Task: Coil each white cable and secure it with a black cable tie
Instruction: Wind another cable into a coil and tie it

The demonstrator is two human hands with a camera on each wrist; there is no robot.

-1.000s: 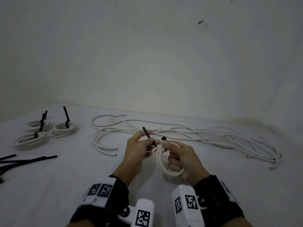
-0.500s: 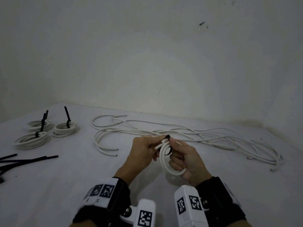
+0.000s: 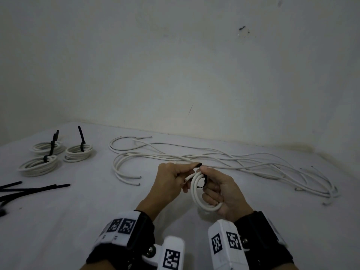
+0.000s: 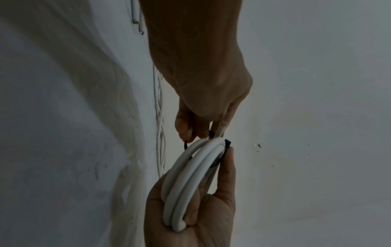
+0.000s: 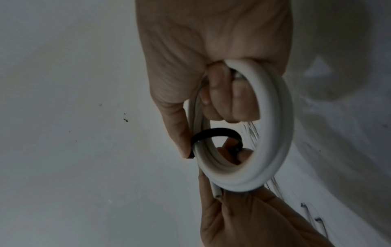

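My right hand (image 3: 222, 191) grips a small coil of white cable (image 3: 194, 193), its fingers passing through the loop (image 5: 281, 133). A black cable tie (image 5: 213, 132) arches round the coil's strands, and the right thumb presses its head against the coil's top edge (image 4: 227, 143). My left hand (image 3: 171, 180) meets the coil from the left. Its fingertips (image 4: 198, 135) pinch the tie's other end next to a loose cable end. Both hands hold the coil just above the white table (image 3: 97, 221).
A tangle of loose white cables (image 3: 233, 162) lies beyond the hands and trails to the right. Three tied coils (image 3: 39, 164) sit at the far left, their tie tails sticking up. Several spare black ties (image 3: 29, 190) lie at the left edge. A wall rises behind.
The tie tail that stuck up from my left hand has come down to the coil's top and no longer shows. The hands have closed together, and the tie now loops the strands.
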